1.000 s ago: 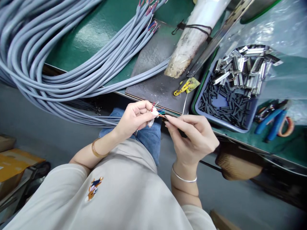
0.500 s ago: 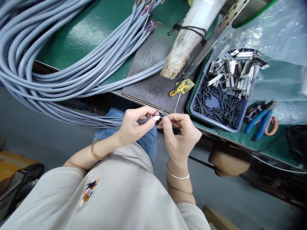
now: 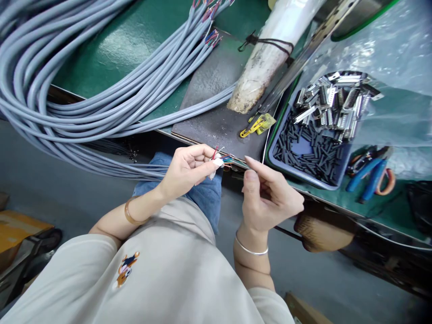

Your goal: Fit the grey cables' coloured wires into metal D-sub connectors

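Observation:
My left hand (image 3: 189, 170) is closed round the end of a grey cable, hiding most of it. White filler material (image 3: 218, 162) sticks out at its fingertips. Thin coloured wires (image 3: 227, 159), red, blue and green among them, fan out from there to the right. My right hand (image 3: 270, 194) hovers just right of the wires, thumb and forefinger brought near each other, the other fingers curled. Faint thin strands run toward its fingertips; whether it pinches them is hard to make out. Both hands are at the bench's front edge.
A large bundle of grey cables (image 3: 111, 110) lies across the left. A dark board (image 3: 202, 101) carries a wrapped white tube (image 3: 259, 67) and a yellow clip-like piece (image 3: 253, 127). At right are a blue bin (image 3: 315, 180) of connectors and black sleeves, and blue-handled pliers (image 3: 373, 177).
My right hand has moved right, away from my left hand, leaving the coloured wires more exposed. The white strand that rose from its fingers toward the yellow piece no longer shows there.

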A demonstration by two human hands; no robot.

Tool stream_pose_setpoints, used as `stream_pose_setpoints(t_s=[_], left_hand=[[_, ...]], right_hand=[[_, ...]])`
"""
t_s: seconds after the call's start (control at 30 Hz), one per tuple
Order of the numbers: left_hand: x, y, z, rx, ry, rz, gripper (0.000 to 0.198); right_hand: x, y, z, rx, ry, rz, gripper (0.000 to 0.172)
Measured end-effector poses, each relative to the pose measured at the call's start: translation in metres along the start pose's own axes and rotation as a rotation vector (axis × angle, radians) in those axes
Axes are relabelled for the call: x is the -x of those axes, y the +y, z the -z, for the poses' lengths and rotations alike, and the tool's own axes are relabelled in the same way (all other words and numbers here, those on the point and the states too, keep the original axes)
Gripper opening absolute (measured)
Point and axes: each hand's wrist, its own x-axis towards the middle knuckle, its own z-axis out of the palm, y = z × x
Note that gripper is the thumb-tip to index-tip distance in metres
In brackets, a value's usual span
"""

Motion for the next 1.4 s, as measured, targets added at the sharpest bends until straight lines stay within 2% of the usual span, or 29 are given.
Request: stream_pose_setpoints(t_s=[0.23,0.33,0.47,0.57,0.63,0.7,0.77,0.9,1.0,1.13,1.23,1.33,1.4], left_hand=[[-0.001,0.0,-0.002,0.034,-0.041,-0.065,0.025],[-0.001,0.0,-0.002,0.034,-0.035,-0.082,0.025],[-0.002,-0.003,0.003,0.044,-0.072,-0.075,0.027],[-0.009,-0.01,0.021,0.025,-0.198,-0.026,0.031],[-0.016,-0.017,0.039,0.002,-0.376,0.019,0.035],[-0.022,-0.025,0.059,-0.002,-0.546,0.043,0.043],[-0.027,-0.032,0.075,0.008,-0.618,0.052,0.052],[-0.029,-0.041,0.089,-0.047,-0.609,0.154,0.056],[-0.029,-0.043,0.09,-0.096,-0.582,0.236,0.06],[-0.026,-0.036,0.088,-0.125,-0.591,0.238,0.06],[-0.021,-0.026,0.081,-0.113,-0.552,0.192,0.049],[-0.014,-0.015,0.064,-0.092,-0.407,0.116,0.036],[-0.009,-0.01,0.051,-0.103,-0.324,0.076,0.033]], right_hand=[[-0.005,0.002,0.0,0.153,-0.131,0.23,0.036],[-0.005,0.003,0.0,0.166,-0.151,0.251,0.036],[-0.004,0.002,0.002,0.106,-0.132,0.205,0.033],[-0.002,0.0,0.004,0.022,-0.046,0.154,0.033],[-0.001,-0.001,0.006,-0.028,0.012,0.115,0.033],[0.0,-0.003,0.007,-0.069,0.022,0.08,0.031],[0.001,-0.006,0.008,-0.086,-0.013,0.067,0.027],[0.002,-0.016,0.006,-0.057,-0.104,0.067,0.017],[0.001,-0.023,0.003,-0.08,-0.179,0.047,0.017],[-0.002,-0.029,0.0,-0.172,-0.277,0.041,0.02],[-0.003,-0.031,-0.003,-0.202,-0.34,0.062,0.025],[-0.003,-0.032,-0.007,-0.173,-0.346,0.049,0.029],[-0.003,-0.029,-0.009,-0.118,-0.311,0.014,0.025]])
